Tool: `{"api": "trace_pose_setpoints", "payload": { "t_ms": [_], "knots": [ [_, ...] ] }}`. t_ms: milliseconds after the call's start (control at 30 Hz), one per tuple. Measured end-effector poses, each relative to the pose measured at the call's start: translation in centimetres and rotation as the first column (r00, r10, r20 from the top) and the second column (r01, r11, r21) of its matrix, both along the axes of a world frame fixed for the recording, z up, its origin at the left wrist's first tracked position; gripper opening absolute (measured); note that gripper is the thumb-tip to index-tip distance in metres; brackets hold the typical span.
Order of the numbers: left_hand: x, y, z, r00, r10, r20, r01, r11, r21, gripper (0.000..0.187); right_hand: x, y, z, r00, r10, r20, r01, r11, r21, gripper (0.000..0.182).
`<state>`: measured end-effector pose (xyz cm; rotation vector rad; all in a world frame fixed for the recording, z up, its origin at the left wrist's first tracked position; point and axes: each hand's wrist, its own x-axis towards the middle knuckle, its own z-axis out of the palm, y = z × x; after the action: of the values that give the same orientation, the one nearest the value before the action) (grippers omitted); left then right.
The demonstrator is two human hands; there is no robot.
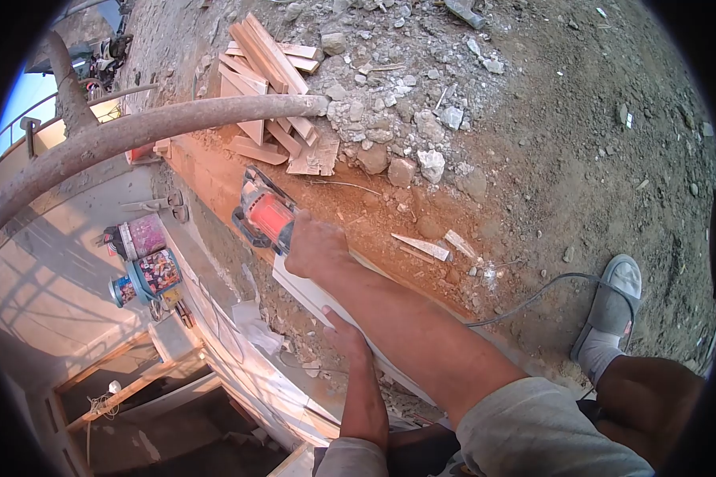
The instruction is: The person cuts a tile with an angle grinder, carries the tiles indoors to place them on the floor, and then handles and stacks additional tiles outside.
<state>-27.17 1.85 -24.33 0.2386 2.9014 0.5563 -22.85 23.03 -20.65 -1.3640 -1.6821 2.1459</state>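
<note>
Beside rubble-strewn ground (573, 159): red power tool (269, 215) in tightly wrapped right hand (317, 246), at far end of white board (298, 288), with long axis diagonally beneath right forearm (422, 334), and left hand (347, 334) farther back along board's side, with finger closure unclear.

1. So we're on bare dirt ground (581, 175), gritty from 12 round to 4 o'clock of our view.
2. Messy pile of wood offcuts (270, 71) at 11.
3. Stone rubble (427, 126) around 1.
4. We've also got pointy wood scraps (422, 247) at 3.
</note>
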Motion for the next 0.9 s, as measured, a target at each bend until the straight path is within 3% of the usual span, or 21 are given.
{"api": "trace_pose_setpoints", "payload": {
  "t_ms": [100, 133, 200, 333, 400, 433, 500, 533, 600, 733, 833, 900],
  "knots": [
    [0.2, 0.4, 0.3, 0.998, 0.045, 0.054, -0.045, 0.999, 0.001, 0.09, 0.1, -0.1, 0.0, 1.0, -0.015, 0.01, 0.015, 1.0, 0.005, 0.055],
    [-2.1, -3.9, -2.5, 0.998, 0.046, 0.052, -0.046, 0.999, 0.0, 0.09, 0.2, -0.1, 0.1, 1.0, -0.019, 0.008, 0.018, 1.0, 0.008, 0.055],
    [-8.9, -9.0, -7.5, 0.989, -0.107, 0.107, 0.096, 0.991, 0.096, 0.09, 0.2, -0.1, 0.2, 1.0, -0.023, 0.005, 0.023, 1.0, 0.011, 0.055],
    [-4.8, -5.0, -4.1, 0.992, -0.117, 0.055, 0.116, 0.993, 0.02, 0.09, 0.0, -0.3, 0.0, 0.999, -0.032, 0.007, 0.032, 0.999, 0.014, 0.055],
    [0.6, 0.6, 0.7, 0.999, 0.031, 0.022, -0.03, 0.999, -0.027, 0.09, 0.0, -0.4, 0.1, 1.0, -0.027, 0.007, 0.027, 0.999, 0.016, 0.055],
    [-1.8, -3.7, -2.2, 0.999, 0.031, 0.022, -0.031, 0.999, -0.027, 0.09, 0.1, -0.4, 0.1, 0.999, -0.036, 0.005, 0.036, 0.999, 0.02, 0.055],
    [-8.6, -8.9, -7.5, 0.991, -0.093, 0.101, 0.073, 0.98, 0.186, 0.089, 0.3, -0.6, 0.1, 0.999, -0.04, 0.005, 0.04, 0.999, 0.022, 0.055],
    [-4.7, -7.6, -5.2, 0.991, -0.091, 0.103, 0.07, 0.98, 0.185, 0.089, 0.3, -0.6, 0.1, 1.0, -0.031, 0.008, 0.031, 0.999, 0.016, 0.055],
    [0.4, 0.4, 0.4, 0.998, 0.062, 0.016, -0.061, 0.998, -0.035, 0.089, 0.5, -0.6, 0.1, 1.0, -0.021, 0.009, 0.021, 1.0, 0.009, 0.055],
    [0.8, 0.9, 0.7, 0.997, 0.064, 0.031, -0.064, 0.998, -0.001, 0.088, 0.9, -0.4, 0.2, 1.0, -0.003, 0.004, 0.003, 1.0, 0.004, 0.058],
    [-0.8, -0.5, -0.5, 0.997, 0.073, -0.003, -0.073, 0.995, -0.07, 0.089, 1.0, -0.3, 0.1, 1.0, 0.02, 0.013, -0.02, 1.0, 0.0, 0.06],
    [-3.9, -3.4, -3.0, 0.99, -0.035, 0.137, 0.014, 0.988, 0.155, 0.09, 1.1, -0.4, 0.1, 1.0, 0.025, 0.014, -0.025, 1.0, 0.009, 0.06]
  ]
}}
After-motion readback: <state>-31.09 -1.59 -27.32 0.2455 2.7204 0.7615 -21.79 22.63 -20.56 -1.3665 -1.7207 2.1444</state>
